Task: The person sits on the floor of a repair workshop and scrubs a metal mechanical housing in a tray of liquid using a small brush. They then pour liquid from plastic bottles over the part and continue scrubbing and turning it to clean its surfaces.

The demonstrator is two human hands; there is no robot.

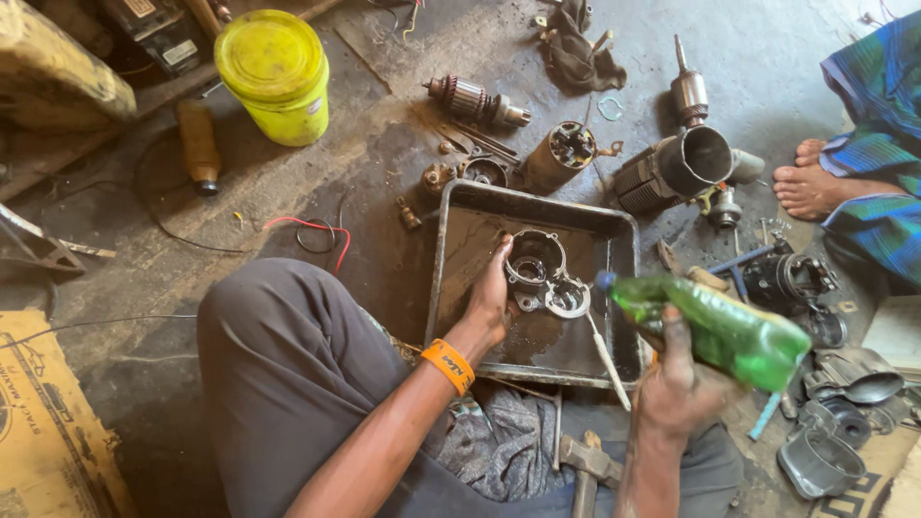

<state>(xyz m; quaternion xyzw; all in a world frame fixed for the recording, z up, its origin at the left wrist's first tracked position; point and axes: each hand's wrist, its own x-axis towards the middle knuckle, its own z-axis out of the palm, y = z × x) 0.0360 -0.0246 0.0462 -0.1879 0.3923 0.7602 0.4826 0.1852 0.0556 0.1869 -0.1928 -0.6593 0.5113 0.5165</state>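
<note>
Grey cast-metal motor housing [539,276], round-bodied with open bores and mounting lugs, greasy; sits tilted inside the dark rectangular metal tray [460,206], near the tray's centre, toward the far edge. Green translucent plastic bottle [715,328], partly filled, held nearly horizontal over the tray's right edge, blue-tipped neck pointing toward the housing.

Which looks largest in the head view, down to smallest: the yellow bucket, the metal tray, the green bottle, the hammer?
1. metal tray
2. yellow bucket
3. green bottle, though it is nearer the camera, so unsure against the bucket
4. hammer, partly cut off
</note>
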